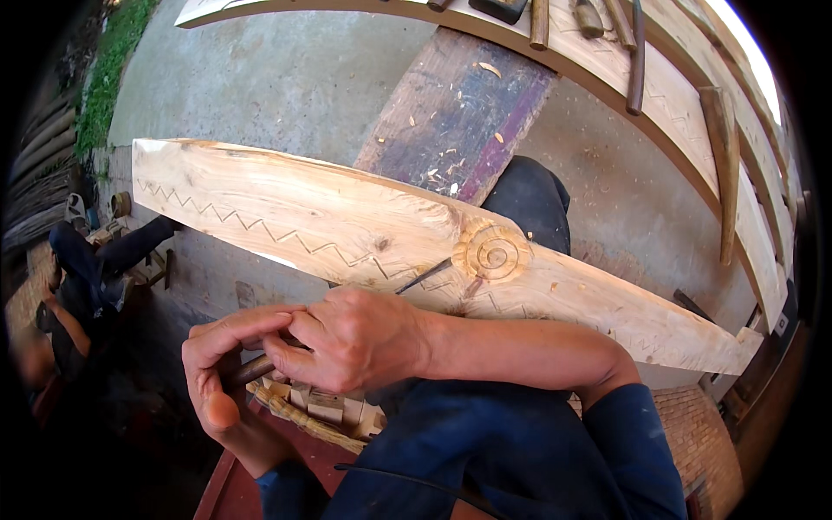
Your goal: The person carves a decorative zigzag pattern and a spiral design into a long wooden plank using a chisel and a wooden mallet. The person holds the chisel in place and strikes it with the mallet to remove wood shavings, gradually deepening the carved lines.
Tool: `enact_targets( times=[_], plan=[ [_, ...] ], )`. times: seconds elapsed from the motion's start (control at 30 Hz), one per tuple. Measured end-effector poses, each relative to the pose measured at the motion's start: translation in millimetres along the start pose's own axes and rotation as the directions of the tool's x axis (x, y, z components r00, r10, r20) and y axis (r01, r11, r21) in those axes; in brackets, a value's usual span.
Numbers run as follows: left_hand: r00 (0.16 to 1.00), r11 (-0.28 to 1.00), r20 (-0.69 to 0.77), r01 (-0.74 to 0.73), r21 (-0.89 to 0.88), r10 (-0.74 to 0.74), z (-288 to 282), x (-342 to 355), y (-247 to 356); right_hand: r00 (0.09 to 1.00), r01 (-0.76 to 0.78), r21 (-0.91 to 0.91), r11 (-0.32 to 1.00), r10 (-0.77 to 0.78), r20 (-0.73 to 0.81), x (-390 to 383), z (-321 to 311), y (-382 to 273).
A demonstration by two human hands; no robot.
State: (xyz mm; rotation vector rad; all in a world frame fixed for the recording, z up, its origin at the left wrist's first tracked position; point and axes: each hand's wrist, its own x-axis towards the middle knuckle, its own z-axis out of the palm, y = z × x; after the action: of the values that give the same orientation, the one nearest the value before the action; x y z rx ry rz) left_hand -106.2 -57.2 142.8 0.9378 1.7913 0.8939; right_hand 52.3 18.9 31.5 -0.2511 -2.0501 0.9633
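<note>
A long pale wooden board (295,199) lies slanted across in front of me, with a zigzag line cut along its near side. A round spiral rosette (492,250) is carved in it right of the middle. My right hand (351,338) is closed around a carving chisel whose thin dark blade (425,276) points up and right, toward the rosette's left side. The tip is at the board's surface; contact is hard to make out. Curled about the rear of its brown wooden handle (251,371) is my left hand (227,360), its fingers meeting the right hand. The handle's middle is hidden.
A stained bench plank (433,113) with wood chips runs beyond the board. On a curved beam (676,95) at upper right lie several wooden-handled tools (539,24) and a wooden club (719,165). Wood blocks (325,403) sit below my hands. Another person (78,295) sits at left.
</note>
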Motion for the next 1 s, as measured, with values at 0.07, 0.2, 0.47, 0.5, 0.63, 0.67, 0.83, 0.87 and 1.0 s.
enact_targets(
  times=[0.07, 0.2, 0.47, 0.5, 0.63, 0.67, 0.83, 0.87, 1.0],
  plan=[
    [0.999, 0.999, 0.03, 0.015, -0.037, -0.014, -0.4, 6.5, -1.7, 1.0, -0.006, -0.006, 1.0, 0.006, 0.001, -2.8, 5.4, 2.9],
    [0.974, 0.985, 0.218, 0.095, -0.143, -0.062, -27.0, 14.6, -16.2, 0.999, -0.022, -0.047, 0.999, 0.023, 0.022, -1.7, 7.1, 5.0],
    [0.94, 0.952, 0.313, 0.211, -0.222, -0.136, -29.3, 27.3, -33.4, 0.997, -0.054, -0.087, 0.995, 0.058, 0.042, -10.6, 8.0, 14.3],
    [0.93, 0.953, 0.341, 0.22, -0.208, -0.14, -29.2, 32.3, -36.7, 0.997, -0.055, -0.109, 0.992, 0.06, 0.043, -12.6, 6.5, 16.0],
    [0.934, 0.962, 0.345, 0.176, -0.21, -0.095, -27.9, 35.2, -41.5, 0.996, -0.068, -0.11, 0.992, 0.074, 0.054, -10.8, 6.3, 15.2],
    [0.938, 0.963, 0.334, 0.168, -0.21, -0.091, -27.6, 35.6, -41.3, 0.997, -0.056, -0.126, 0.991, 0.063, 0.054, -10.0, 4.9, 15.7],
    [0.965, 0.928, 0.26, 0.069, -0.366, 0.031, -22.1, 22.6, -36.3, 0.997, 0.029, -0.265, 0.964, -0.008, 0.077, -6.0, -5.1, -6.2],
    [0.951, 0.908, 0.286, 0.01, -0.42, 0.121, -27.5, 19.3, -42.6, 0.995, 0.028, -0.287, 0.957, 0.001, 0.1, -3.4, -17.4, -24.0],
    [0.978, 0.935, 0.132, -0.106, -0.34, 0.159, -20.6, -1.7, -56.7, 0.982, -0.156, -0.172, 0.973, 0.172, 0.079, -11.1, -71.0, -68.3]
  ],
)
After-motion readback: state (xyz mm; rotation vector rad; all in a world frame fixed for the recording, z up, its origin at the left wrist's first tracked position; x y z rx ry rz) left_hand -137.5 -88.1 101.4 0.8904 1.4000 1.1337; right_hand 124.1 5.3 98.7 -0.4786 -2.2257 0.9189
